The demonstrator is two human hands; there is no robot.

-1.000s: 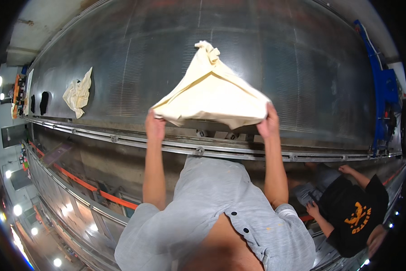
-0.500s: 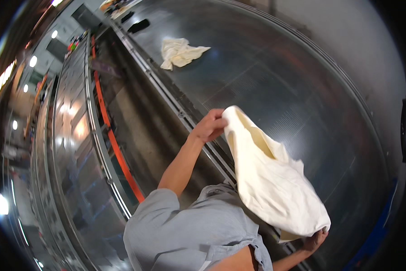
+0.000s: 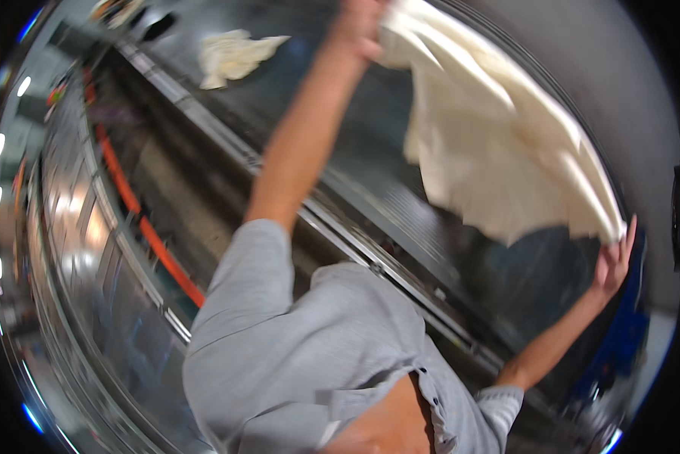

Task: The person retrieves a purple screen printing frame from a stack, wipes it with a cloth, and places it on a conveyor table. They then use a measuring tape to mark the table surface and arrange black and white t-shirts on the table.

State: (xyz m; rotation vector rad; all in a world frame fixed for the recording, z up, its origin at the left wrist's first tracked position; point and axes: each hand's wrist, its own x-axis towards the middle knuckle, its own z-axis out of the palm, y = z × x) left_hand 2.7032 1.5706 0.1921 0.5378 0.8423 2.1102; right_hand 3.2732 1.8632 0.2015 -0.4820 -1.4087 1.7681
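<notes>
A cream-coloured cloth piece (image 3: 499, 144), looking like a garment, hangs stretched between my two raised hands. My left hand (image 3: 359, 30) pinches its upper left corner near the top edge of the view. At the cloth's lower right corner my right hand (image 3: 614, 257) grips it, with at least one finger pointing up. Its lower edge droops in loose folds above the dark table (image 3: 340, 113), and motion blurs it. Whether the cloth touches the table, I cannot tell.
Another crumpled cream cloth (image 3: 234, 57) lies farther off on the table, with a dark item (image 3: 158, 27) beyond it. A metal rail (image 3: 317, 219) runs along the table's near edge. To the left stand an orange bar (image 3: 158, 250) and a second long table (image 3: 128, 303).
Both hands have risen and moved outward, the left up and the right up and rightward. The cloth has gone from a bunched, low position to spread out and lifted away from my body.
</notes>
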